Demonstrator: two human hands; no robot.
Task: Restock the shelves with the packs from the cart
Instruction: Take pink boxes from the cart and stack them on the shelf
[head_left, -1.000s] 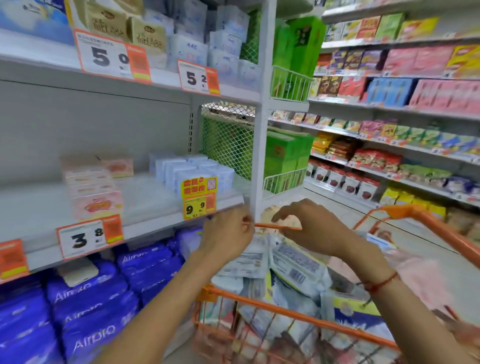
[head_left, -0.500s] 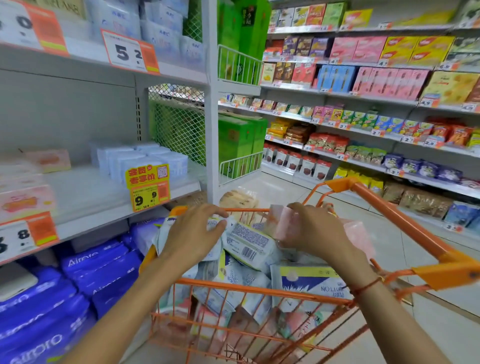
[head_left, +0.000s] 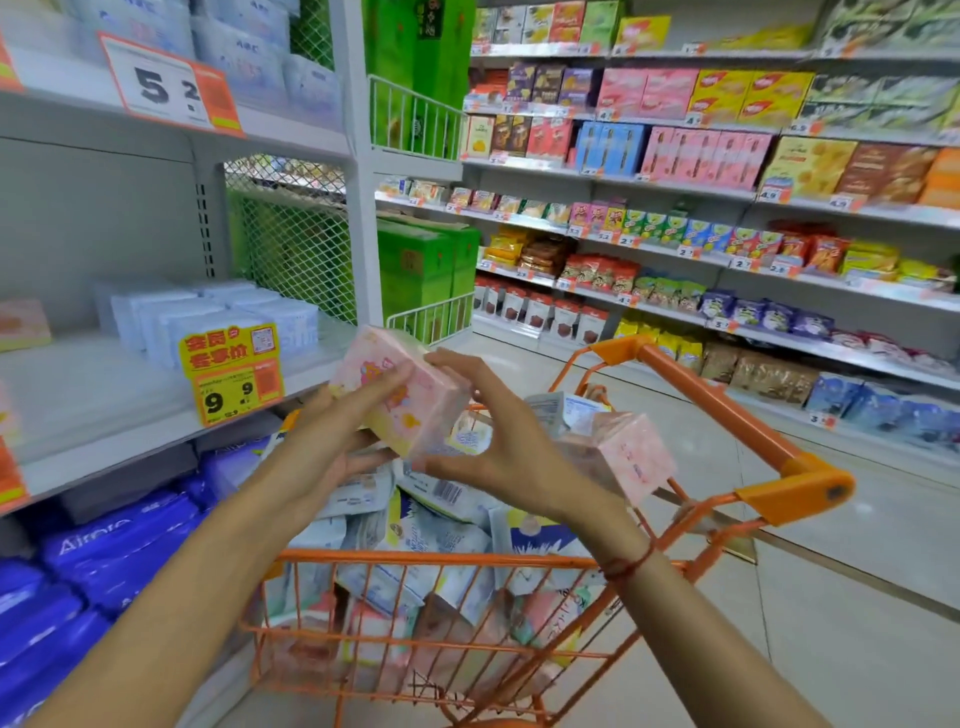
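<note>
A pink pack (head_left: 402, 397) is held tilted above the orange cart (head_left: 441, 559), level with the middle shelf (head_left: 104, 421) on the left. My left hand (head_left: 332, 441) grips its left end, thumb on the top face and fingers beneath. My right hand (head_left: 498, 452) holds its right end between spread thumb and forefinger. A second pink pack (head_left: 631, 460) lies just right of my right hand, on the pile of white and blue packs (head_left: 441, 540) filling the cart.
The middle shelf carries pale blue packs (head_left: 208, 317), a pink pack (head_left: 21, 325) at far left and a yellow price tag (head_left: 231, 371). Blue bags (head_left: 114, 545) fill the shelf below. The cart handle (head_left: 717, 405) points right toward snack shelves (head_left: 727, 260) across the aisle.
Both hands were down on the cart's pile; now they have lifted a pink pack out and raised it up and left toward the middle shelf. The view has swung right.
</note>
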